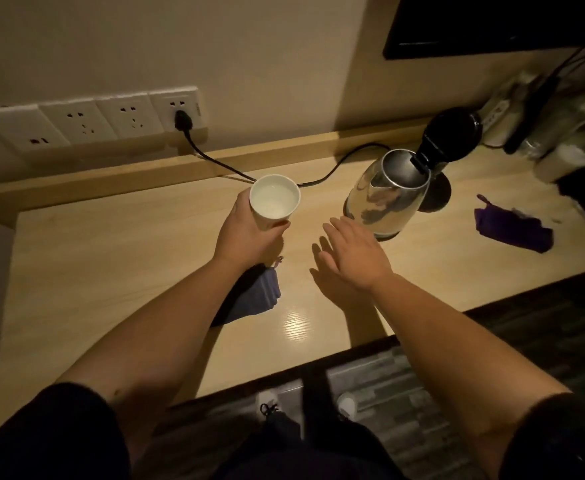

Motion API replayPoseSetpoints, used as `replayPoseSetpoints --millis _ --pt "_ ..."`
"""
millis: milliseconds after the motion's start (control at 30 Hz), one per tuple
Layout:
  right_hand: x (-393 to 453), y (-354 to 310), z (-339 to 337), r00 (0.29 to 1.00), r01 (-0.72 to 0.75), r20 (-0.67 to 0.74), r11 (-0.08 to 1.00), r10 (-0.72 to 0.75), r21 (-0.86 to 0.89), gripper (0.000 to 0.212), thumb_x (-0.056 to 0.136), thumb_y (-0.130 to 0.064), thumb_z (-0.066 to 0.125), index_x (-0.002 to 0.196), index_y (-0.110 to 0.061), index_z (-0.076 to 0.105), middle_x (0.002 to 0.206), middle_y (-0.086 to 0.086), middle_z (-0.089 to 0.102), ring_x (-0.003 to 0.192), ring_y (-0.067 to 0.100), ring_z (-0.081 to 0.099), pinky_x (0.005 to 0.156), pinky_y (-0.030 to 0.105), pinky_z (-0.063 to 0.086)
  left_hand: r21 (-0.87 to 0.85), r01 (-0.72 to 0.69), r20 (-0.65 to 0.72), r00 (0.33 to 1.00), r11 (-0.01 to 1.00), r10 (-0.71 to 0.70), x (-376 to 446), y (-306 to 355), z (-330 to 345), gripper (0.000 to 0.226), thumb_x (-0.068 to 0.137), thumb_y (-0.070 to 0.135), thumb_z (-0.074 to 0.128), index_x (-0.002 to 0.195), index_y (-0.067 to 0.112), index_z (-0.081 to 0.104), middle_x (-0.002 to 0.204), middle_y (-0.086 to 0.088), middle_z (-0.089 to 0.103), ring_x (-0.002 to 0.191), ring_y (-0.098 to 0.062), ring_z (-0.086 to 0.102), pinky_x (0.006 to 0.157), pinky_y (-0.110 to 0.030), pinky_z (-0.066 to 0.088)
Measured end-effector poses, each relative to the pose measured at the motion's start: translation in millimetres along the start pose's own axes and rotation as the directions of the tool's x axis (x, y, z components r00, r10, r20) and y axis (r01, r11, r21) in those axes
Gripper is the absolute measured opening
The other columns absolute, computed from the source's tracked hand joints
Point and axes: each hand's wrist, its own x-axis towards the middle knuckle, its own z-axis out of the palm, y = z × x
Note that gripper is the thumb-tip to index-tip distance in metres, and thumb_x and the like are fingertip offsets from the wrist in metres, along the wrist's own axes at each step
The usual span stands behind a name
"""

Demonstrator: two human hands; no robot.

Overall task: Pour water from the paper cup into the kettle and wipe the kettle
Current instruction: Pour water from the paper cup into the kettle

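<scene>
A white paper cup [274,201] with water in it is held upright above the wooden desk [111,271] by my left hand [246,233]. To its right stands a steel kettle [384,199] with its black lid [452,133] flipped open. My right hand [351,252] hovers flat with fingers apart just left of the kettle's base, touching nothing. A blue-grey cloth [254,294] lies on the desk under my left forearm. A purple cloth [512,225] lies to the right of the kettle.
A black power cord [222,164] runs from a wall socket strip [90,119] across the back of the desk to the kettle. Bottles and clutter [561,133] crowd the far right corner under a dark screen [492,22]. The desk's front edge is near my body.
</scene>
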Motion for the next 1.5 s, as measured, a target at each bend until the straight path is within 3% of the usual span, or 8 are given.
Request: replayPoseSetpoints --millis 267,667,1033,1500 --pt "-60 75 6 0.988 -0.141 -0.062 0.990 0.142 0.025 0.054 0.102 -0.045 0.039 0.148 -0.015 0.038 0.154 0.007 0.041 0.144 0.025 0.032 0.118 0.040 0.022 0.022 -0.093 0.087 0.992 0.995 0.091 -14 48 42 0.083 0.074 0.041 0.081 0.139 0.022 0.033 0.137 0.000 0.047 0.124 -0.019 0.045 0.092 -0.028 0.038" --pt "-82 162 49 0.968 -0.249 0.031 0.967 0.247 0.063 0.061 0.102 -0.050 0.032 0.153 -0.016 0.027 0.162 0.008 0.026 0.150 0.027 0.019 0.121 0.043 0.015 0.098 -0.133 0.037 0.991 0.986 0.130 -7 85 80 0.087 0.073 0.039 0.082 0.142 0.023 0.030 0.140 0.000 0.046 0.125 -0.014 0.042 0.095 -0.026 0.035" --pt "-61 183 90 0.960 -0.258 0.119 0.965 0.251 0.047 0.073 0.098 -0.061 0.010 0.158 -0.020 0.006 0.167 0.009 -0.002 0.152 0.030 -0.007 0.122 0.052 -0.001 0.132 -0.167 0.004 0.986 0.977 0.168 16 96 87 0.084 0.075 0.039 0.080 0.141 0.022 0.032 0.137 0.000 0.047 0.122 -0.014 0.044 0.096 -0.029 0.039" --pt "-59 184 97 0.963 -0.262 0.084 0.963 0.256 0.060 0.088 0.084 -0.066 -0.013 0.158 -0.022 0.008 0.167 0.007 0.000 0.152 0.028 -0.005 0.122 0.051 0.000 0.214 -0.296 0.110 0.954 0.931 0.278 73 117 91 0.077 0.080 0.035 0.077 0.140 0.018 0.033 0.137 -0.004 0.048 0.124 -0.021 0.045 0.095 -0.031 0.039"
